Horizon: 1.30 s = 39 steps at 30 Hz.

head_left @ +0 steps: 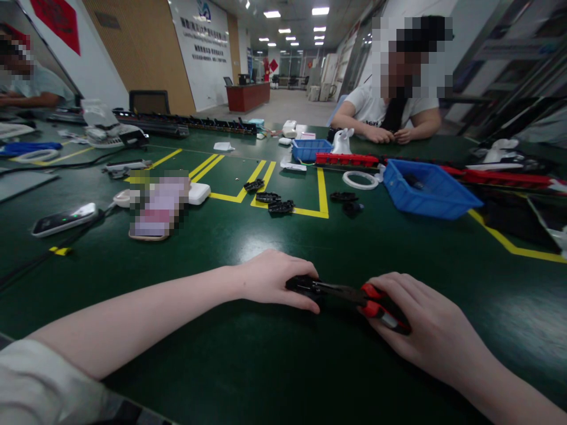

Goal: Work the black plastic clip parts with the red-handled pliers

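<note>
My left hand grips a small black plastic part between thumb and fingers, just above the green table. My right hand is closed around the red-and-black handles of a pair of pliers. The pliers' dark jaws point left and meet the black part; whether they clamp it I cannot tell. Beyond my hands, several similar black parts lie on and beside yellow tape lines. Another dark piece rests to their right.
A blue bin with dark pieces stands at the right, near a white ring and a long red strip. On the left lie a phone, a white case and cables. A person sits across the table.
</note>
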Tool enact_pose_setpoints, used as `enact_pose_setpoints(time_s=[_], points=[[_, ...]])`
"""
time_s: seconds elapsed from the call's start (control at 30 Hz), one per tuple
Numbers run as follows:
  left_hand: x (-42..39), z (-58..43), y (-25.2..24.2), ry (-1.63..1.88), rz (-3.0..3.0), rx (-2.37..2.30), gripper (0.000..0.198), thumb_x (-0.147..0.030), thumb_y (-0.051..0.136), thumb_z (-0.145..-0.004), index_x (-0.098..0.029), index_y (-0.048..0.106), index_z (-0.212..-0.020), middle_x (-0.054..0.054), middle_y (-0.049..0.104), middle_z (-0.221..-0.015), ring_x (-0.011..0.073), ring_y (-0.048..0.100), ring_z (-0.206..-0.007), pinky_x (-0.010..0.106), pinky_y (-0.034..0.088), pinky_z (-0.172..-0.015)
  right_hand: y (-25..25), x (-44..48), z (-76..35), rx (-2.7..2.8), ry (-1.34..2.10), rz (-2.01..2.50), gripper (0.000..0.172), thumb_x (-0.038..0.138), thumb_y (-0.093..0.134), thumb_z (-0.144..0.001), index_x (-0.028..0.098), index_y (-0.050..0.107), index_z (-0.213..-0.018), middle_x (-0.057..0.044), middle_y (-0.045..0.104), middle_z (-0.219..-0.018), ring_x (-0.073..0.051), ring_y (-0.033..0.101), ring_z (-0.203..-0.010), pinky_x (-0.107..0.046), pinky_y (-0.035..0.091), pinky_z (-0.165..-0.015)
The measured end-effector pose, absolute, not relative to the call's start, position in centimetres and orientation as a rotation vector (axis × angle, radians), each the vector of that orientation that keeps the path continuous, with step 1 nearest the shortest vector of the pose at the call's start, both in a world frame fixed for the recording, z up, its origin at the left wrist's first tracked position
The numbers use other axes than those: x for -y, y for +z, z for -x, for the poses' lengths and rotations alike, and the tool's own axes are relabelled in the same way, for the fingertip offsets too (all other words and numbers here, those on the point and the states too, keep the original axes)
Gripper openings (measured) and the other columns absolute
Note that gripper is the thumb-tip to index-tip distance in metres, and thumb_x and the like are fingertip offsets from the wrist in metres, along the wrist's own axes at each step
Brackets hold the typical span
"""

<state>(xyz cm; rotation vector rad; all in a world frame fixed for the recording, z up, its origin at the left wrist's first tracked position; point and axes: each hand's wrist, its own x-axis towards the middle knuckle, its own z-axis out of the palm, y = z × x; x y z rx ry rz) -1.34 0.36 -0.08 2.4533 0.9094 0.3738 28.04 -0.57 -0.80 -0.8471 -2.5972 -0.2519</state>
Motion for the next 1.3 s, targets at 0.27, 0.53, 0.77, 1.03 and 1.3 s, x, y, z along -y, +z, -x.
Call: enact_pose_setpoints(time_s=[0.27,0.53,0.77,1.03,1.3], points=[[-0.34,1.26,-0.16,0.364,-2.502,-0.897,0.041,-0.052,0.067,-0.085,-0.019,0.059,-0.107,0.0,0.067,-0.089,0.0158,0.063,-0.076,0.023,0.037,-0.059,-0.76,0.65,-28.01,2.597,-0.294,0.83,0.03,0.027,0.058,-0.082,0.016,0.058,-0.11,-0.011,0.068,-0.099,-0.023,0.064,-0.081,-0.035,0.053,-0.066],[-0.23,1.06,-0.49,0.428,-2.649,-0.921,0.046,-0.058,0.063,-0.085,-0.018,0.059,-0.107,0.003,0.065,-0.096,0.0186,0.063,-0.085,0.028,0.042,-0.071,-0.64,0.42,-27.94,2.61,-0.306,0.823,0.028,0.028,0.059,-0.082,0.016,0.058,-0.107,-0.011,0.066,-0.097,-0.022,0.064,-0.08,-0.034,0.053,-0.067],[-0.26,1.09,-0.72,0.47,-2.702,-0.963,0.047,-0.059,0.06,-0.087,-0.018,0.06,-0.109,0.007,0.06,-0.106,0.0211,0.058,-0.092,0.031,0.044,-0.076,-0.75,0.24,-27.93,2.542,-0.244,0.891,0.029,0.033,0.062,-0.083,0.018,0.058,-0.108,-0.01,0.066,-0.1,-0.022,0.064,-0.084,-0.035,0.053,-0.069],[-0.14,1.09,-0.54,0.465,-2.688,-0.965,0.045,-0.055,0.061,-0.088,-0.018,0.059,-0.114,0.007,0.059,-0.111,0.0218,0.058,-0.097,0.033,0.047,-0.079,-0.62,0.19,-27.96,2.532,-0.185,0.913,0.033,0.038,0.063,-0.084,0.019,0.059,-0.111,-0.01,0.067,-0.101,-0.023,0.064,-0.084,-0.035,0.053,-0.069],[-0.16,1.04,-0.33,0.396,-2.668,-0.951,0.045,-0.057,0.058,-0.089,-0.018,0.058,-0.112,0.004,0.061,-0.103,0.0189,0.062,-0.086,0.028,0.045,-0.068,-0.59,0.41,-27.96,2.537,-0.203,0.857,0.033,0.035,0.061,-0.085,0.018,0.059,-0.113,-0.01,0.067,-0.103,-0.022,0.065,-0.085,-0.035,0.054,-0.071]])
